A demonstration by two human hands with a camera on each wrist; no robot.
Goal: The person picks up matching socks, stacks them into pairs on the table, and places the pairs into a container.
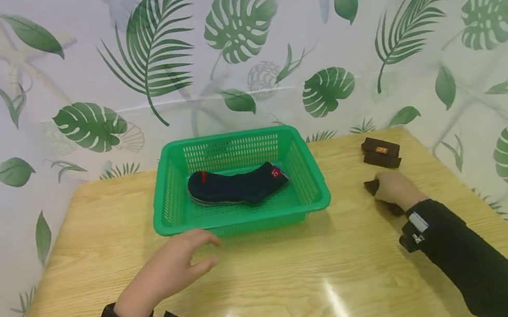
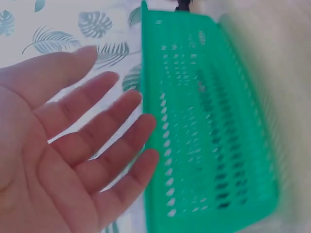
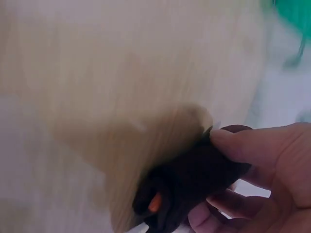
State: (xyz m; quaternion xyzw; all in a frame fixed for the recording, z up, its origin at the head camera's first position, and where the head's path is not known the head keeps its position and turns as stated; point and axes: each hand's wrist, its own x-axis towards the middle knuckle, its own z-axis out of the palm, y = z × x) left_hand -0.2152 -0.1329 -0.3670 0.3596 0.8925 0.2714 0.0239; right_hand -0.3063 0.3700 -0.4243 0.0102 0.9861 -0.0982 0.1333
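Observation:
My right hand [image 1: 397, 189] pinches a rolled dark brown sock bundle [image 3: 194, 177] between thumb and fingers at the right side of the table. A spot of orange shows inside the roll's end in the right wrist view. Just beyond that hand lies another folded brown sock bundle [image 1: 381, 153] with an orange label. My left hand [image 1: 171, 262] hovers at the near left of a green plastic basket [image 1: 242, 221], its fingers spread and holding nothing. Inside the basket lie dark navy socks [image 1: 238, 184] with red marks, stacked flat.
The wooden table [image 1: 268, 282] carries the basket near its back edge. Behind it hangs a white cloth [image 1: 266, 104] printed with green leaves, which also runs along both sides.

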